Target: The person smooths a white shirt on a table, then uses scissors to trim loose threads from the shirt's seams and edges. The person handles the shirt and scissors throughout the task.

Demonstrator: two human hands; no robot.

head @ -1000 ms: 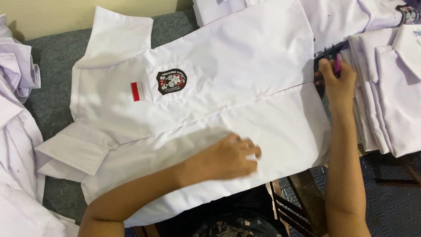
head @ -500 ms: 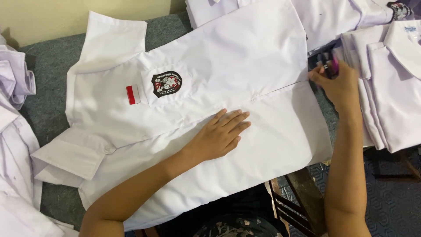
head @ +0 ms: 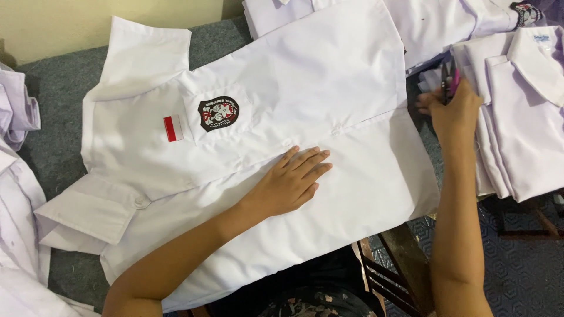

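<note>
A white short-sleeved shirt (head: 329,82) lies spread on a grey cloth-covered table (head: 56,141), chest pocket with a dark round badge (head: 218,113) and a small red-and-white patch (head: 173,128) facing up. My left hand (head: 291,182) rests flat on the shirt's front, fingers spread, near the button line. My right hand (head: 453,111) is at the shirt's hem edge on the right, closed around a small pair of scissors with pink and dark handles (head: 449,82).
A stack of folded white shirts (head: 523,117) sits at the right. More white shirts lie at the top (head: 446,23) and along the left edge (head: 14,194). A wooden frame and patterned blue floor (head: 523,276) show below right.
My left hand has slid up and to the left over the shirt front. My right hand with the scissors has shifted slightly along the hem; the view has tilted a little.
</note>
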